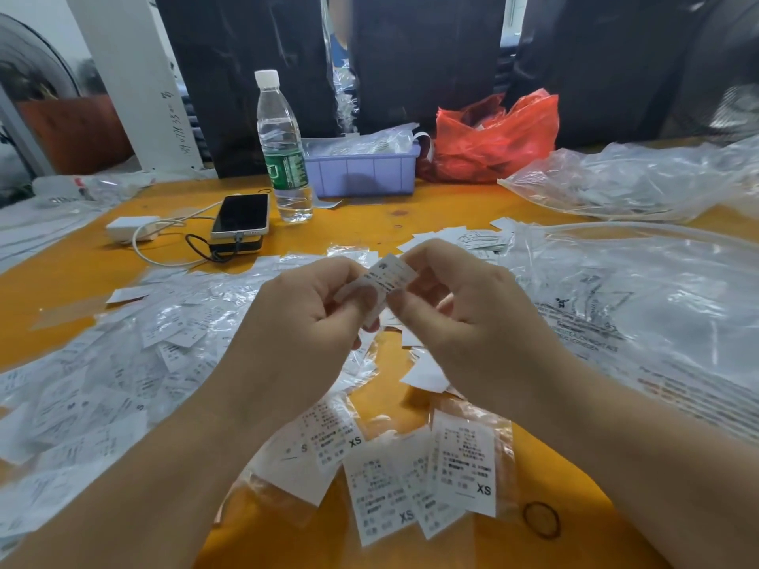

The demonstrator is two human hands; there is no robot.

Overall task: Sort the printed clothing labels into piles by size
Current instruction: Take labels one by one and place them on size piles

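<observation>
Left hand (306,318) and right hand (464,305) both pinch one white label (384,281), raised above the orange table (410,215). Near edge: small pile of labels marked XS (415,474). Left side: loose labels (123,363) spread among clear plastic

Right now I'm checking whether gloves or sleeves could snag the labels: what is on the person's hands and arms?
Nothing is worn: the left hand and right hand are bare, with no gloves, and no rings or watch can be seen. Both forearms are bare to the picture's edge, with no sleeves in view.
</observation>
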